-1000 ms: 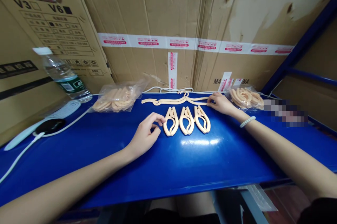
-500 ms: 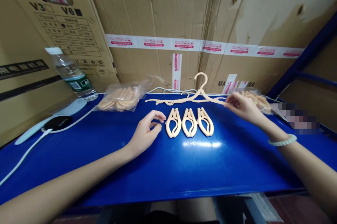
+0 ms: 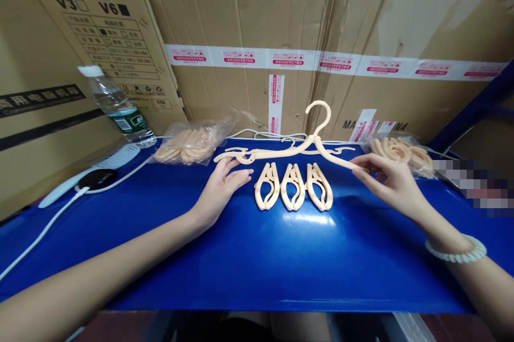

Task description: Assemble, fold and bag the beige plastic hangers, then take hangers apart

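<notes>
A peach plastic hanger [image 3: 299, 145] is lifted off the blue table [image 3: 257, 256], hook upward. My right hand [image 3: 387, 184] pinches its right arm end. My left hand [image 3: 220, 187] has its fingers spread and reaches up under the hanger's left end, touching or nearly touching it. Three peach clips [image 3: 295, 187] lie side by side on the table between my hands. A second hanger [image 3: 321, 150] lies flat behind the lifted one.
A clear bag of peach parts [image 3: 188, 144] lies at the back left, another bag [image 3: 401, 150] at the back right. A water bottle [image 3: 116, 106], a white handheld fan [image 3: 86, 171] and a black pad with white cable [image 3: 96, 177] sit left. Cardboard boxes wall the back.
My right hand has raised the hanger from flat on the table and drawn it toward me. My left hand has opened from a loose curl and moved up to the hanger's left end.
</notes>
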The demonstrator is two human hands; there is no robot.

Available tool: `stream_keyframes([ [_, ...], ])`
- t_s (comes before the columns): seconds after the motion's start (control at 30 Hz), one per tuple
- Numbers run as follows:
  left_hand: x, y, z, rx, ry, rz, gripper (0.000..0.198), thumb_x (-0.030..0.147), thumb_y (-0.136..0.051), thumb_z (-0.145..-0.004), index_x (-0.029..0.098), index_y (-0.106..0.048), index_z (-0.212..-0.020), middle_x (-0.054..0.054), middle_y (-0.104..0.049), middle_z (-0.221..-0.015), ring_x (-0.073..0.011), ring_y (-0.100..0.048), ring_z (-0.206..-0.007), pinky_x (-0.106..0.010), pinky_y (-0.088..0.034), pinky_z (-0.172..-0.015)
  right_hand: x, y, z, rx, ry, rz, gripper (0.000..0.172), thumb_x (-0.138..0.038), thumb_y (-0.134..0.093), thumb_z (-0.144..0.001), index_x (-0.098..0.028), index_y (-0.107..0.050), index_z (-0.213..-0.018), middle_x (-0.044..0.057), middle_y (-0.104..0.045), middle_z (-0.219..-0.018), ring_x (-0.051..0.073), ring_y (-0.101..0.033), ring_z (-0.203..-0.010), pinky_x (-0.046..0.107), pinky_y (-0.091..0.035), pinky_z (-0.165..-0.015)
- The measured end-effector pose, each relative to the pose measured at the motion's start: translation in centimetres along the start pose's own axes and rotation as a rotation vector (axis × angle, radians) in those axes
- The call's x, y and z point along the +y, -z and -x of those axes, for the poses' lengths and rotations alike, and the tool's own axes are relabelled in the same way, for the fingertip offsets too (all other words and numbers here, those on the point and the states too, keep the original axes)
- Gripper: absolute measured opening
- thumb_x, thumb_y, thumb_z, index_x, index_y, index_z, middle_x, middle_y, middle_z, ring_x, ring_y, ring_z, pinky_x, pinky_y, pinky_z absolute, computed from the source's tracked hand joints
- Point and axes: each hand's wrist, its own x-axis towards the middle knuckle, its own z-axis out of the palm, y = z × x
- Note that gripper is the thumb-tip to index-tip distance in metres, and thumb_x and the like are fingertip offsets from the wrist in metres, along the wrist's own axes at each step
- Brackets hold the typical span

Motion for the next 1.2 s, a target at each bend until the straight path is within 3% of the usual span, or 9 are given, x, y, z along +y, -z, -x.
stream_keyframes([
  [0.17,-0.2,-0.2,0.4,-0.011,-0.030,-0.073,0.076,0.027,-0.071,-0.082,0.029,-0.031,-0.146,-0.012,-0.049,-0.145,-0.0188,-0.068,-0.104,-0.039,-0.058,-0.093,-0.8,-1.2,1.0,-0.070,0.045,0.018,0.026,-0.044,-0.053,-0.096,-0.022,-0.066,-0.102,0.006,-0.070,-0.084,0.019,-0.061,-0.068,0.032,-0.050,-0.062],
  [0.33,-0.5,0.0,1.3,-0.144,-0.182,-0.299,0.080,0.028,-0.068,-0.085,0.029,-0.025,-0.153,-0.011,-0.052,-0.138,-0.0121,-0.064,-0.089,-0.032,-0.058,-0.087,-1.7,-2.0,1.5,-0.123,0.090,0.002,0.024,-0.040,-0.052,-0.098,-0.022,-0.066,-0.104,0.006,-0.070,-0.088,0.017,-0.062,-0.070,0.029,-0.051,-0.062],
  [0.5,-0.2,0.1,1.9,-0.237,-0.321,-0.540,0.052,0.026,-0.060,-0.092,0.023,-0.047,-0.142,-0.007,-0.063,-0.121,-0.0183,-0.064,-0.102,-0.036,-0.053,-0.097,-1.7,-2.4,1.8,-0.102,0.217,-0.013,0.019,-0.033,-0.052,-0.100,-0.023,-0.065,-0.109,0.004,-0.069,-0.088,0.015,-0.062,-0.068,0.027,-0.051,-0.059],
  [0.63,0.1,0.1,2.0,-0.243,-0.318,-0.580,0.033,0.029,-0.056,-0.095,0.021,-0.061,-0.127,-0.006,-0.067,-0.116,-0.0209,-0.065,-0.104,-0.038,-0.051,-0.100,-1.0,-2.5,1.6,-0.100,0.331,0.060,0.020,-0.025,-0.053,-0.099,-0.022,-0.063,-0.117,0.005,-0.067,-0.091,0.016,-0.061,-0.073,0.028,-0.051,-0.064],
  [0.83,0.3,0.1,2.0,-0.219,-0.277,-0.551,0.034,0.030,-0.058,-0.095,0.023,-0.061,-0.127,-0.004,-0.070,-0.114,-0.0202,-0.067,-0.100,-0.033,-0.051,-0.094,-0.6,-2.3,1.1,-0.013,0.526,0.377,0.027,-0.019,-0.056,-0.098,-0.021,-0.065,-0.123,0.010,-0.069,-0.100,0.025,-0.056,-0.089,0.039,-0.047,-0.078],
  [1.07,0.0,0.2,1.9,-0.227,-0.270,-0.546,0.033,0.029,-0.058,-0.094,0.022,-0.061,-0.127,-0.004,-0.070,-0.111,-0.0200,-0.066,-0.097,-0.032,-0.050,-0.091,-0.6,-2.5,2.3,0.084,0.512,0.726,0.037,-0.005,-0.050,-0.094,-0.017,-0.067,-0.125,0.009,-0.073,-0.111,0.014,-0.060,-0.062,0.029,-0.037,-0.052],
  [1.2,-0.1,0.3,1.9,-0.243,-0.264,-0.537,0.035,0.029,-0.057,-0.094,0.021,-0.060,-0.128,-0.005,-0.070,-0.114,-0.0203,-0.066,-0.097,-0.032,-0.050,-0.089,-0.7,-2.7,2.6,0.116,0.473,0.727,0.043,-0.004,-0.051,-0.092,-0.021,-0.065,-0.128,0.010,-0.069,-0.124,0.017,-0.067,-0.069,0.029,-0.041,-0.052],
])
